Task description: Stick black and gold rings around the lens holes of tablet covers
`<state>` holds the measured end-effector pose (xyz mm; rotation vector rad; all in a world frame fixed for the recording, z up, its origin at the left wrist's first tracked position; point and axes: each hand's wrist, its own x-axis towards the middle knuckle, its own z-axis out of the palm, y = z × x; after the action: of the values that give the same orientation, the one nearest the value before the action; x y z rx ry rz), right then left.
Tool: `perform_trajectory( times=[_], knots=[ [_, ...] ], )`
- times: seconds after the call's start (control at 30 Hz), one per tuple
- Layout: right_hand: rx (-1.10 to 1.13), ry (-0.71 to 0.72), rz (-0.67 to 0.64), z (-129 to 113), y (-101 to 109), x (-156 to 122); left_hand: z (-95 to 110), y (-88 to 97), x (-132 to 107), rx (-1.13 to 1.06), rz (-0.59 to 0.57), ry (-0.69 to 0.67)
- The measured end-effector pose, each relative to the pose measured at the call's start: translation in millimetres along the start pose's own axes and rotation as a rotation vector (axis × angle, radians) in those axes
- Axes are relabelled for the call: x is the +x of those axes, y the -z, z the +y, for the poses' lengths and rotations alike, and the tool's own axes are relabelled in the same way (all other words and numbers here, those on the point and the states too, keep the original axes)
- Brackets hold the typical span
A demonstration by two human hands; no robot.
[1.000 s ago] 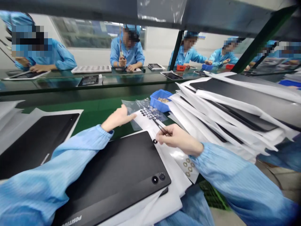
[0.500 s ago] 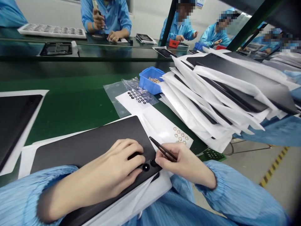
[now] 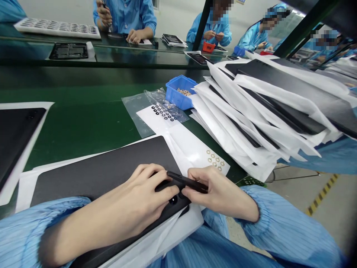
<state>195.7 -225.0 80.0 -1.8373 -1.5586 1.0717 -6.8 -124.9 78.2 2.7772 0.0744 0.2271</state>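
My left hand (image 3: 131, 197) lies with its fingers spread on the back of a black tablet (image 3: 97, 178), beside the round camera lens (image 3: 173, 200). My right hand (image 3: 214, 190) pinches black tweezers (image 3: 186, 181), which lie nearly flat above the tablet's camera corner. The tweezer ends sit close to my left fingers, and whatever is at the tips is hidden. Behind the tablet lie a white sheet of small black rings (image 3: 163, 112) and a white sheet of gold rings (image 3: 214, 160).
A blue bin of small gold parts (image 3: 180, 92) stands on the green belt (image 3: 83, 85). A tall stack of black tablets in white sleeves (image 3: 264, 111) is on the right, another tablet (image 3: 16, 137) on the left. Co-workers sit across the bench.
Since a second ago, my left hand has moved from the ring sheet onto the tablet's camera corner. My right hand has brought the tweezers there too, and they now lie flatter.
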Motion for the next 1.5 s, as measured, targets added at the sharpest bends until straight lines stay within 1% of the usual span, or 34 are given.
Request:
perform_trajectory(
  times=[0.07, 0.1, 0.17, 0.23, 0.27, 0.3, 0.43, 0.53, 0.7, 0.83, 1.13, 1.27, 1.5],
  knots=[
    [0.159, 0.01, 0.022, 5, 1, -1, 0, 0.4, 0, 0.016, -0.007, -0.004],
    [0.252, 0.02, 0.076, 7, 1, -2, -1, 0.6, 0, 0.024, -0.019, -0.009],
    [0.394, 0.063, 0.266, 11, -2, -7, -1, 0.9, 1, 0.035, -0.044, -0.017],
    [0.474, 0.122, 0.452, 12, -8, -14, -1, 0.9, 1, 0.035, -0.055, -0.013],
    [0.499, 0.14, 0.505, 12, -12, -17, -1, 0.9, 1, 0.036, -0.051, -0.009],
    [0.507, 0.153, 0.531, 12, -16, -20, 0, 0.9, 0, 0.036, -0.038, -0.006],
    [0.454, 0.168, 0.547, 7, -33, -26, 1, 3.2, 0, 0.018, 0.002, -0.014],
    [0.466, 0.151, 0.55, 4, -39, -25, 1, 6.0, 0, -0.01, -0.025, -0.009],
    [0.376, 0.171, 0.603, -1, -41, -21, 1, 7.1, 0, -0.001, -0.091, -0.022],
    [0.334, 0.163, 0.639, -3, -42, -20, 0, 6.2, 1, -0.013, -0.077, -0.028],
    [0.29, 0.15, 0.652, -5, -43, -17, -2, 1.8, -1, -0.015, -0.061, -0.029],
    [0.309, 0.158, 0.652, -6, -44, -18, -1, 3.0, -1, -0.002, -0.094, -0.032],
    [0.364, 0.156, 0.682, -4, -47, -18, -1, 4.4, 0, 0.0, -0.111, -0.037]
  ],
)
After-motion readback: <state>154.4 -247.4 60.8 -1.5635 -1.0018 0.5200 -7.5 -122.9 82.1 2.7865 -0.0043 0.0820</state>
